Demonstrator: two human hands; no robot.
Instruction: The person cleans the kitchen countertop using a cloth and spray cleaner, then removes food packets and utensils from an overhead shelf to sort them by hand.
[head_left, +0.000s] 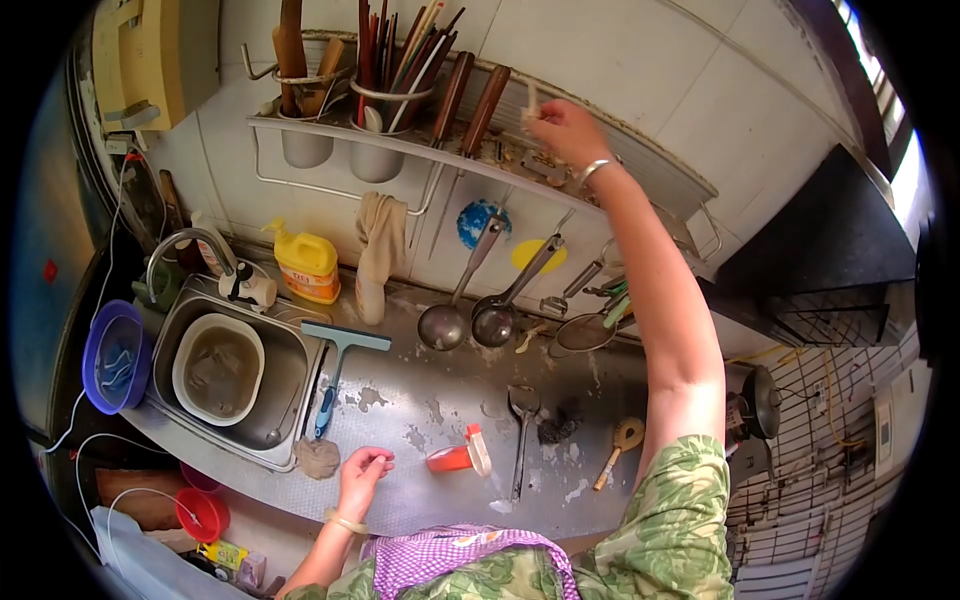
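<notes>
My right hand (568, 130) is raised to the wall shelf (620, 190), its fingers closed on a small pale item (531, 100) that is too small to name. Small bits lie on the shelf just below it. Low over the steel counter (400, 400), my left hand (367, 473) has its fingers curled, thumb near the fingertips, and I cannot make out anything in them. Right of it lies a red and white object (461, 455). A crumpled cloth (318, 457) lies to its left, by the sink, below a blue squeegee (340, 370).
Ladles (443, 325) and a strainer (584, 333) hang under the shelf. Holders with chopsticks (377, 155) stand at its left. The sink (290, 400) holds a basin (182, 370). A yellow bottle (307, 265), a long-handled spoon (522, 430) and a brush (612, 465) are on the counter.
</notes>
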